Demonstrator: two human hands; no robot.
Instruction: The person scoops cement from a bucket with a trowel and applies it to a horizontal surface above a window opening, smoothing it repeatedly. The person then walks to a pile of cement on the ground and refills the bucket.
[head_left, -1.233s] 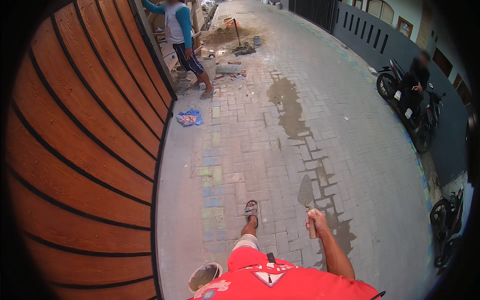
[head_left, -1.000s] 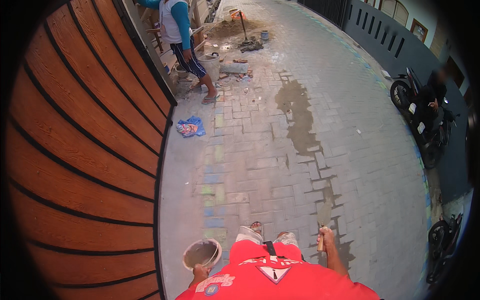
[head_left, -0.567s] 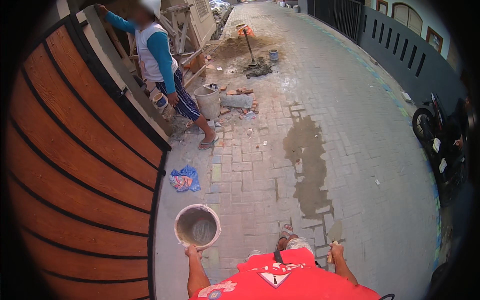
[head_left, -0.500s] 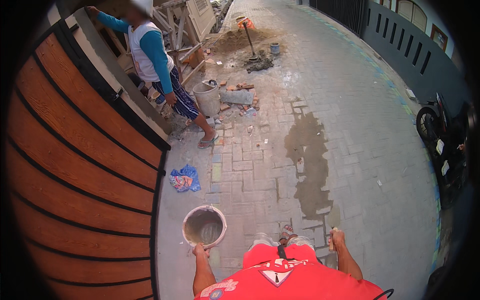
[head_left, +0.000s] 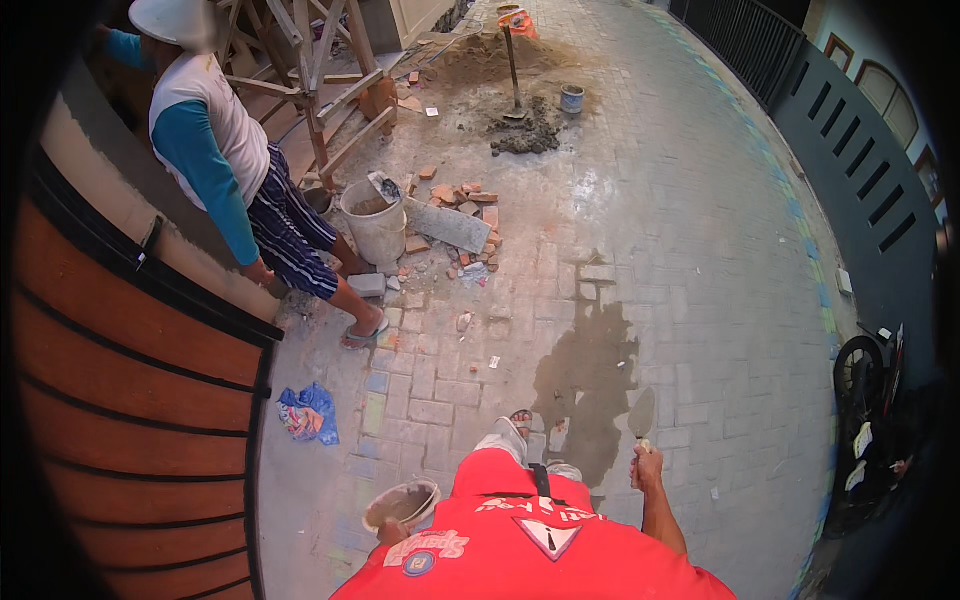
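At the lower left, my left hand grips the near rim of a pale bucket, partly covered by my red shirt. The bucket's inside looks grey and coated; its bottom is hidden. My right hand, at the lower right, is closed around the handle of a trowel. Its grey, leaf-shaped blade points up and away from me, and I see no mortar piled on it.
Orange gate panels line the left. Ahead left, a person leans by the wall next to a large bucket, broken bricks and a wooden frame. A shovel stands in wet mortar. A motorbike is parked right.
I have moved forward along the paving, nearer the person and rubble. The bucket has come closer to my body, and the trowel's blade now shows plainly.
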